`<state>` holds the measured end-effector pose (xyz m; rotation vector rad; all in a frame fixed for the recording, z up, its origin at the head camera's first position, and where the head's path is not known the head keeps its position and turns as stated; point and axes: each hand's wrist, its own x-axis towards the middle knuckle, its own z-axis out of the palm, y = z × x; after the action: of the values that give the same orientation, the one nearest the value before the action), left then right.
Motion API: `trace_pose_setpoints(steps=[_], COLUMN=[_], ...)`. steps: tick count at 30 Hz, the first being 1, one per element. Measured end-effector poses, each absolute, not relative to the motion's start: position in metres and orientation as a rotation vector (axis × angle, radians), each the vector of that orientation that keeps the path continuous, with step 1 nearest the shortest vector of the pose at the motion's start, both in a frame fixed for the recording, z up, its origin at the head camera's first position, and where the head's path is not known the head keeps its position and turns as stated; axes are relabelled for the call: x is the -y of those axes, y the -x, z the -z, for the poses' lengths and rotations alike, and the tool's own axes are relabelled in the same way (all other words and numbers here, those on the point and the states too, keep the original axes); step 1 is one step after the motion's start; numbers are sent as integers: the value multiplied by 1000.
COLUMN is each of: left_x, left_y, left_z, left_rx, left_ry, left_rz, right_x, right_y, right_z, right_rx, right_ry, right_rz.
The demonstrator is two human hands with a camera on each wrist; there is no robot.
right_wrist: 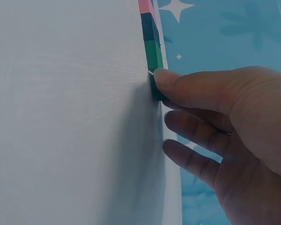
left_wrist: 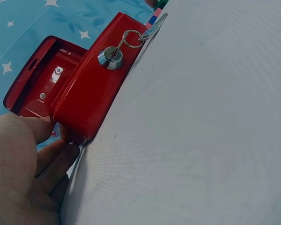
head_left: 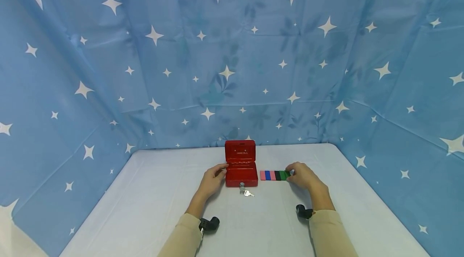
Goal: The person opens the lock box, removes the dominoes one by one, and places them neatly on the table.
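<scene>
A red metal cash box (head_left: pixel 241 176) stands with its lid (head_left: pixel 240 152) raised and a key in its front lock cylinder (left_wrist: pixel 110 58). My left hand (head_left: pixel 212 179) rests against the box's left side, thumb and fingertips touching it near the corner. To the right of the box lies a row of small colored blocks in pink, blue, pink, black and green. At the row's right end, my right hand (head_left: pixel 303 175) pinches the last green block (right_wrist: pixel 157 89) between thumb and a finger mostly hidden behind it; the other fingers are loosely bent.
A second key (head_left: pixel 248 193) hangs from a ring at the lock and lies on the white tabletop (head_left: pixel 174 184). The blue star-patterned curtain (head_left: pixel 232 47) borders the back and both sides. Each wrist carries a black camera (head_left: pixel 210 224).
</scene>
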<state>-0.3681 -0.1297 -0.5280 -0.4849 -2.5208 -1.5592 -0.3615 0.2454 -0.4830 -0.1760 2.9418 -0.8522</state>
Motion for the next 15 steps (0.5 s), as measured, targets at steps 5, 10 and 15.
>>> trace_pose_setpoints(steps=[5, 10, 15], left_x=[129, 129, 129], left_y=[368, 368, 367], left_z=[527, 528, 528], left_rx=[2524, 2514, 2493], left_ry=[474, 485, 498], left_rz=[1569, 1563, 1574], right_x=[-245, -245, -244], right_y=[362, 363, 363], right_z=[485, 486, 486], right_rx=[-2944, -2943, -2929], right_ry=[174, 170, 155], right_rz=[851, 842, 847])
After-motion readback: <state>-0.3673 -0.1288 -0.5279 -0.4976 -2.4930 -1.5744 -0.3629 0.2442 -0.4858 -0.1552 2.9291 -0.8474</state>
